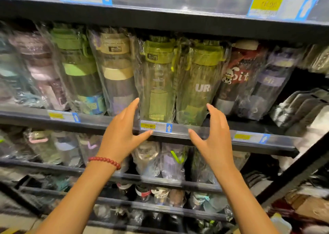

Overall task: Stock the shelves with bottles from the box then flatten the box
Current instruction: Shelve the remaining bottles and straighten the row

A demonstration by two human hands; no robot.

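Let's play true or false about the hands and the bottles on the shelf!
1. Both hands are open. True: the left hand and right hand have straight fingers.
2. The left wrist wears a red bead bracelet. True.
3. The right hand grips a bottle. False: it holds nothing.
4. The two green-lidded bottles between the hands are bare. False: they sit in clear plastic wrap.
5. The red bottle stands left of the green ones. False: it stands to their right.
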